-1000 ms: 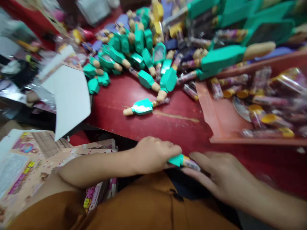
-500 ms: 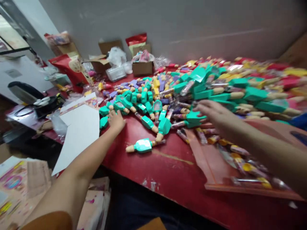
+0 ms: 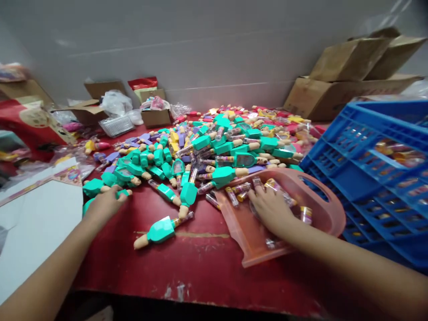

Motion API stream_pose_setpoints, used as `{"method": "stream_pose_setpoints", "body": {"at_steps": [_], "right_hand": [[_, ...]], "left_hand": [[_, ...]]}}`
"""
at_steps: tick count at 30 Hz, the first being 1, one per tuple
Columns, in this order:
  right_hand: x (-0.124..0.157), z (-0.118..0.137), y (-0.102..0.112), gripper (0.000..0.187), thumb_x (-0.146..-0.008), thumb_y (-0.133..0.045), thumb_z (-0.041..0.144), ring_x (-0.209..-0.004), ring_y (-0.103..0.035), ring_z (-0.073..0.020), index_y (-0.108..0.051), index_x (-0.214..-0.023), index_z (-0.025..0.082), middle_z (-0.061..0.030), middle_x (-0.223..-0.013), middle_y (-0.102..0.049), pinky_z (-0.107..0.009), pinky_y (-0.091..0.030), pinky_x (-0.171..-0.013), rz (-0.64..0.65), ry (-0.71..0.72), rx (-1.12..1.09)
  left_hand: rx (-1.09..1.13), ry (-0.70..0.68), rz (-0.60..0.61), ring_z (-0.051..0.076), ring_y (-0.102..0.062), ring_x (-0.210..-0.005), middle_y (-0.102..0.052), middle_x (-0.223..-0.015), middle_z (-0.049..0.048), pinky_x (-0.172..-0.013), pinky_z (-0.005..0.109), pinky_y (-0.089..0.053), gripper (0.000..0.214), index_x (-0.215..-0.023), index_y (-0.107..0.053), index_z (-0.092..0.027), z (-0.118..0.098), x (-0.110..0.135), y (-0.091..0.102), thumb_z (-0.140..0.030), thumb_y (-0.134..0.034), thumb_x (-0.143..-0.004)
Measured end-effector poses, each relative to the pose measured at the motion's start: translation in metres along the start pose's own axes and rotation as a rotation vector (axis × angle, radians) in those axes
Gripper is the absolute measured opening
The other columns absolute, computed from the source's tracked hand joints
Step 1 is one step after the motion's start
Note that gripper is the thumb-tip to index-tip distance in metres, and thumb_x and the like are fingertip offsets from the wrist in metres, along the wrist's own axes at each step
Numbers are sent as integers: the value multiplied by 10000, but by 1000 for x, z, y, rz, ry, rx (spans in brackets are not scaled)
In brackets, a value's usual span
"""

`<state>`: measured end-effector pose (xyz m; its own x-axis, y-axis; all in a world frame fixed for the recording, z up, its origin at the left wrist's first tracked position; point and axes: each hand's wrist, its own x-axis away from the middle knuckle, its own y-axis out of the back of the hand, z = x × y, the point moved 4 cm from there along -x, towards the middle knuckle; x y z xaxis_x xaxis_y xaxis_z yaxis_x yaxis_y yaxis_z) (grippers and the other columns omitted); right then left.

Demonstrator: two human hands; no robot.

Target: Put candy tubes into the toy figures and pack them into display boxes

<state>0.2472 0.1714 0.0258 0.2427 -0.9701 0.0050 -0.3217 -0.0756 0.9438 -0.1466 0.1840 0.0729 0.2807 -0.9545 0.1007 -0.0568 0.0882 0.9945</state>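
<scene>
A big heap of teal, purple and yellow toy pieces with tan handles [image 3: 214,147] covers the red table [image 3: 200,272]. My left hand [image 3: 105,206] rests at the heap's left edge, its fingers wrapped over a teal piece [image 3: 123,193]. My right hand [image 3: 271,208] lies palm down inside a pink scoop tray [image 3: 336,216], fingers bent onto the small clear tubes [image 3: 234,195] in it; what they grip is hidden. One teal piece [image 3: 159,231] lies alone in front of the heap.
A blue plastic crate [image 3: 374,178] holding more tubes stands at the right, with cardboard boxes [image 3: 334,89] behind it. White printed card sheets [image 3: 40,223] lie at the left. Small open boxes [image 3: 154,117], bags and a clear basket [image 3: 117,126] line the back wall.
The view has swung right and up from my lap to the table. My right hand dropped from the heap into the pink tray. My left hand reached out and settled on a teal piece.
</scene>
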Motion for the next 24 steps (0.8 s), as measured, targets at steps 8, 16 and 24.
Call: {"method": "stream_pose_setpoints", "body": {"at_steps": [8,16,24], "right_hand": [[4,-25,0,201,-875,-429,209,-783,-623,-270,-609,-879,119,-143,-851,-656,-341,-429,-648,81,-91,-221],[62,20,14,371,-839,-436,539,-503,-463,-99,-481,-948,188,38,-620,-457,-205,-374,-452,202,0,-1615],[90,55,27,227,-885,-496,337,-772,-608,-134,-535,-1046,181,-44,-900,-646,-228,-457,-663,-60,566,-1183]], "left_hand": [[371,-401,650,157,-526,-729,-588,-749,-11,-662,205,-389,320,-790,-577,-169,-33,100,6,-459,-451,-745],[1202,-99,1536,53,-411,-528,-526,-673,-67,-466,152,-307,789,-964,-504,-185,-108,195,-94,-470,-854,-316],[1189,-40,1374,114,-534,-649,-590,-780,-25,-556,209,-417,479,-850,-476,-186,-65,191,-76,-327,-792,-519]]}}
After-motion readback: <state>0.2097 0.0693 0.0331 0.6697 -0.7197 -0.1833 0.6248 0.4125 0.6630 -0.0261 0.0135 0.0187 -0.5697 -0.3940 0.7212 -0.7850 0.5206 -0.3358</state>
